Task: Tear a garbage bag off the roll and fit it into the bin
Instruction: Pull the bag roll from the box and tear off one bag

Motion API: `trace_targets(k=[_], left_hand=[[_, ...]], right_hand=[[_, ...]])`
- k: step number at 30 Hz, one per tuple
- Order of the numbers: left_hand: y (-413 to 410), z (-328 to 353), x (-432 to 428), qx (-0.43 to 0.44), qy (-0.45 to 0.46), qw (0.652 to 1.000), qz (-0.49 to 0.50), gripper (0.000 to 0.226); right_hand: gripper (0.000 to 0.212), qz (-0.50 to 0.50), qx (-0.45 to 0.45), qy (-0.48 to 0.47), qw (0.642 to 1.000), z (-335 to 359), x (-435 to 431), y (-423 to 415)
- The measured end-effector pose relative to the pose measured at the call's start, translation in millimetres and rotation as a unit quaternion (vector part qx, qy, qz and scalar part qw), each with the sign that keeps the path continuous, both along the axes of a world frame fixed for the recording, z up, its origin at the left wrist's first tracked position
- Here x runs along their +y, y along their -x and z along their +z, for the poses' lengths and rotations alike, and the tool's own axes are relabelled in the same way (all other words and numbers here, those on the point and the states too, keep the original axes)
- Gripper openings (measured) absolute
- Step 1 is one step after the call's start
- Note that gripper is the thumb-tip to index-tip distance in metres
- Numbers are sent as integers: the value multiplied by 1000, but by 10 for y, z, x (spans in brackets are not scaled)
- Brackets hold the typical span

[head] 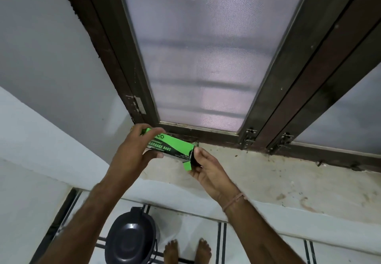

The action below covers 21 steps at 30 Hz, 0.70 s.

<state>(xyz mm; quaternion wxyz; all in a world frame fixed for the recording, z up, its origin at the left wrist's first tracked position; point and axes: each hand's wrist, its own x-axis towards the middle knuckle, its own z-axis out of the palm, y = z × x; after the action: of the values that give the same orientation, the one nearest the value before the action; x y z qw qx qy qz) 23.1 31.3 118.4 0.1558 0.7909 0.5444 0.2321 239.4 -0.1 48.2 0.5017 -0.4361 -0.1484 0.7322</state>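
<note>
The left hand [134, 150] had the green garbage bag box [171, 146] wrapped up, fingers curled over its top and thumb beneath. That covered the box's left end and much of its lettering, and only "GARBAGE BAGS" read cleanly.

At the open right end, the right hand [208, 169] pinched the black roll [193, 158], thumb above and fingers below. Those fingers hid most of what poked out, so how far the roll stood clear of the box could not be told. A green flap [187, 165] hung loose under that opening.

The box was held in the air above the stained sill [278, 179], just in front of the lower left corner of the dark window frame [266, 107]. Whether it touched the frame was not clear.

Down on the tiled floor [257, 241] the bin [132, 237] sat with its dark lid on, its lower edge cut off by the picture. The left forearm crossed just beside it. Two bare feet [172, 251] stood right next to the bin, only partly in view.

As for room, the white wall [41, 47] closed in on the left and the mesh screen [206, 57] rose behind the hands. The sill stretched off to the right of them, and the bin lay well below, between the forearms.
</note>
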Motion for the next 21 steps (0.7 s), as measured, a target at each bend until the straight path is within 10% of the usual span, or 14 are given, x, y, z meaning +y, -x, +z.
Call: trace_targets(k=[12, 18, 21], left_hand=[[300, -1250, 193, -86, 134, 987, 22, 57], [138, -1233, 28, 79, 29, 990, 112, 91], [-265, -949, -239, -90, -11, 982, 168, 61]], right_hand=[[16, -79, -132, -42, 987, -111, -180, -409], [27, -96, -101, -48, 989, -42, -175, -383], [26, -104, -72, -44, 991, 7, -142, -267]])
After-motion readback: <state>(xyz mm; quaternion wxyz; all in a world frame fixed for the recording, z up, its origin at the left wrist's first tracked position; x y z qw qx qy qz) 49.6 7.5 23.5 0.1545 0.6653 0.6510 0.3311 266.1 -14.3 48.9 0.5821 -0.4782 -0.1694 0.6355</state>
